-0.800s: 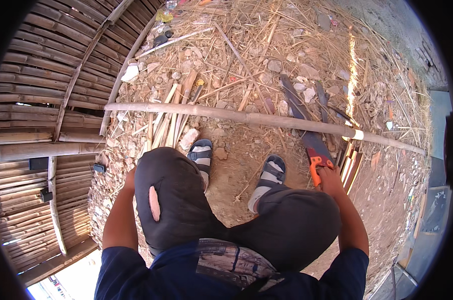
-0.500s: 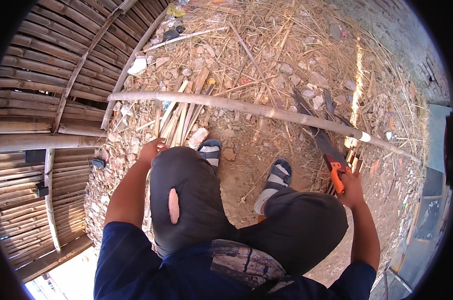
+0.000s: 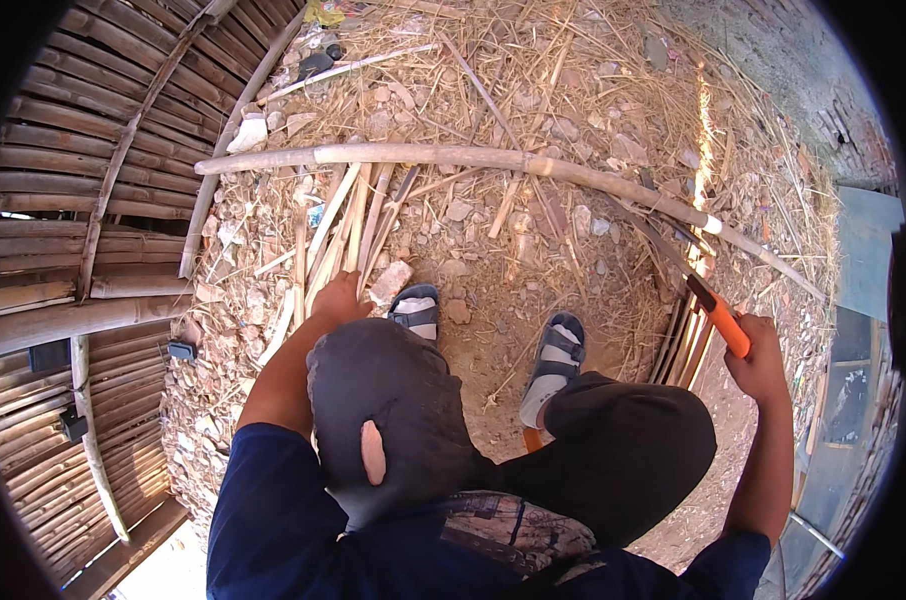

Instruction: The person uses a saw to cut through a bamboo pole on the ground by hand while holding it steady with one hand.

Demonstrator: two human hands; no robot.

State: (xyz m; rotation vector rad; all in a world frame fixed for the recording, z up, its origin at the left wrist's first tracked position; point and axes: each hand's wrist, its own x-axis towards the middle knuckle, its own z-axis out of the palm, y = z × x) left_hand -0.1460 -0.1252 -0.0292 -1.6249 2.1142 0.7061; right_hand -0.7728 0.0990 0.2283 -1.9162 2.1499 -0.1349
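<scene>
The person squats on stony ground covered with straw, and the two hands are far apart. The right hand (image 3: 758,360) has its fingers curled around the rear of the orange handle (image 3: 725,325) of a handsaw (image 3: 704,295). The dark blade is seen almost on edge and slopes forward, toward the long bamboo pole (image 3: 423,154) which crosses in front. Whether the blade touches this pole, I cannot tell. Below the handle, at the right, there is another bundle of narrow slats (image 3: 685,340).

The left hand (image 3: 339,297) is beside the left knee, at the near ends of the loose split bamboo strips (image 3: 355,222). Its fingers seem partly bent and point down to the strips; how far they are open, and whether they grip any strip, I cannot tell. The strips lie in a spread heap, between the knee and the pole, with a broken brick (image 3: 390,283) just beside them.

In my judgement, it is better to pinch one strip near its end and draw it out along its length, because the others lie across it and split edges may cut the skin. The saw should be held firmly, with its teeth kept away from the right sandal (image 3: 561,345) and the leg.
</scene>
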